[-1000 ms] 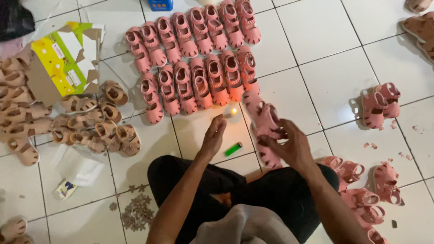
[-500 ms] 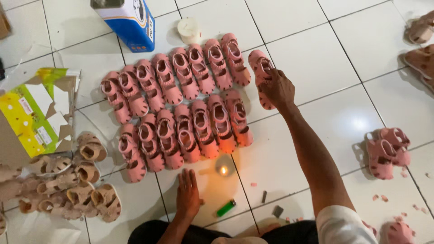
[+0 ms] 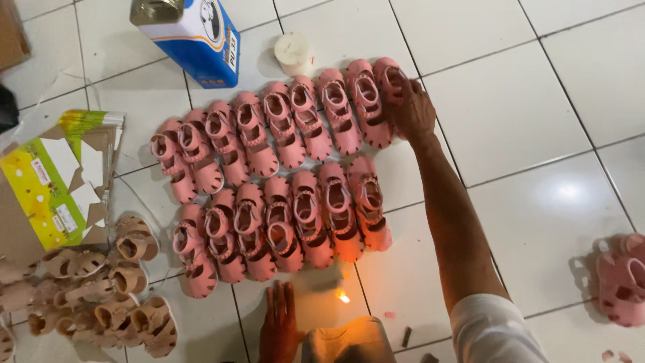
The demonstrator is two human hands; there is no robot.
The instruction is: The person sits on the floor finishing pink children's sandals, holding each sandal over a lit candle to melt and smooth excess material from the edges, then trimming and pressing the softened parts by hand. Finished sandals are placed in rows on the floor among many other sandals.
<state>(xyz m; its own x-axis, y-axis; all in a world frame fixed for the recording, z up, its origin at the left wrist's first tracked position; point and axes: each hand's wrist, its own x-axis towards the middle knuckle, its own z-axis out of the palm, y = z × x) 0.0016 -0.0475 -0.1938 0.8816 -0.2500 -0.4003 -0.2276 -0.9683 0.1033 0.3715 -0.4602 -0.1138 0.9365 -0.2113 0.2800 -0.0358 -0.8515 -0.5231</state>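
Two rows of small pink sandals (image 3: 295, 181) lie side by side on the white tiled floor (image 3: 510, 101), soles down, toes angled toward the upper right. The right hand (image 3: 411, 107) reaches to the far end of the upper row and closes its fingers over the last pink sandal (image 3: 388, 75), gripping it across the strap and upper. The left hand (image 3: 279, 329) rests flat on the floor, fingers spread, holding nothing, just beside a small flame (image 3: 342, 296).

Judged by look, each sandal is light moulded foam or soft rubber: matte, slightly grippy, flexible at the straps, firmer at the scalloped sole. The sole edge or heel cup gives the surest hold; straps would bend.

A heap of tan sandals (image 3: 101, 296) lies at lower left, near a torn cardboard box (image 3: 54, 188). A blue tin (image 3: 195, 37) and a white tape roll (image 3: 292, 52) stand beyond the rows.
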